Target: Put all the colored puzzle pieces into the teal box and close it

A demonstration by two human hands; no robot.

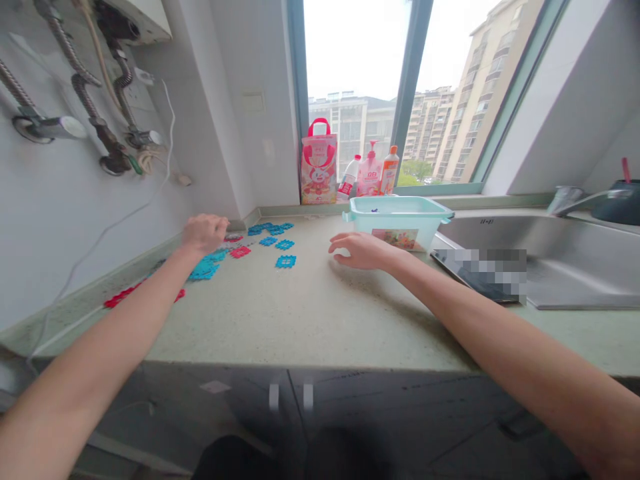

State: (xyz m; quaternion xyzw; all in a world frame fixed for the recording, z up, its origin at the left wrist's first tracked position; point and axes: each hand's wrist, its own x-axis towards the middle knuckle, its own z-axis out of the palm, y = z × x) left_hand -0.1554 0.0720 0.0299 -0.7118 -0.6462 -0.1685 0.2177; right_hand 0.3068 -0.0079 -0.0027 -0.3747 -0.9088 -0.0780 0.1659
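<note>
My left hand [205,231] is at the left of the counter, above the scattered pieces, with its fingers curled in. Anything between those fingers is hidden from me. Below and beside it are a pile of blue square plastic building pieces [204,270], a red piece [241,252] and some pale pieces. More red pieces [120,295] lie partly behind my left forearm. Blue pieces [285,261] are spread singly towards the middle, with a small heap [270,229] near the wall. My right hand [361,251] hovers in front of the turquoise plastic box, fingers apart, holding nothing visible.
The turquoise box [400,205] stands by the sink [575,260]. A dark, partly blurred-out object [485,283] rests at the sink's edge. A pink bag [319,170] and several bottles stand by the window. A white cable [107,230] hangs along the left wall.
</note>
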